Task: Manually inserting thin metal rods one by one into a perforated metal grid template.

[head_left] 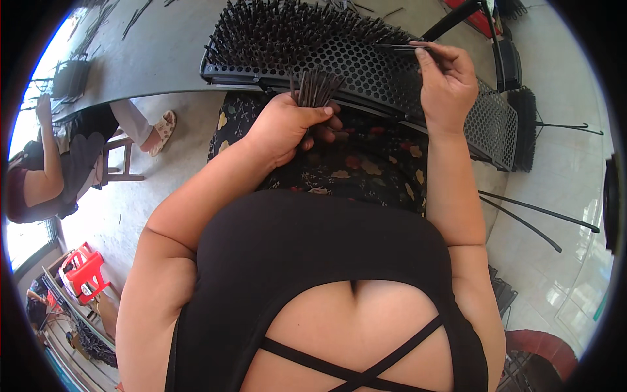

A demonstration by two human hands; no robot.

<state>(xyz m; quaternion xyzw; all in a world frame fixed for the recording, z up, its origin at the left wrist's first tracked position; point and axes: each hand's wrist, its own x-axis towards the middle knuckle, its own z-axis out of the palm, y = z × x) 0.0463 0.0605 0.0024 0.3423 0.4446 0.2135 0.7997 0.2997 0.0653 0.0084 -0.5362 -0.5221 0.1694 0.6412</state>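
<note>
The left hand [287,124] grips a bundle of dark sticks [317,87], while the right hand [447,81] pinches one stick [395,47] over the perforated black tray [392,78].

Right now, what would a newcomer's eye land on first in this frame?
First the black perforated tray across the lap at the top centre, its far half bristling with upright dark rods. Next the left hand gripping a bundle of dark rods at the tray's near edge. Then the right hand pinching a single rod above the holes.
</note>
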